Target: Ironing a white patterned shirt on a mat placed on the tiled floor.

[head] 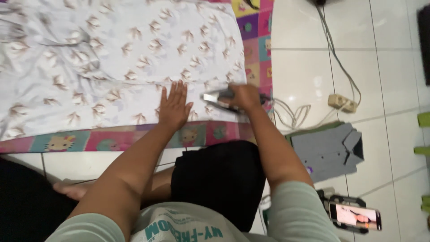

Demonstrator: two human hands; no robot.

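Observation:
A pale cloth with a brown flower print (112, 58) lies spread over a colourful patchwork mat (89, 140) on the floor. My left hand (174, 105) rests flat on the cloth's near edge, fingers spread. My right hand (244, 96) grips the handle of a flat iron (217, 99), whose metal soleplate sits on the cloth just right of my left hand. The iron's white cord (291, 114) loops off to the right across the tiles.
A folded grey shirt (329, 150) lies on the white floor tiles at right. Beyond it sits a power strip (342, 103) with cables. A phone with a lit screen (356, 216) stands on a holder at the lower right. My black-clad lap (219, 179) is in front.

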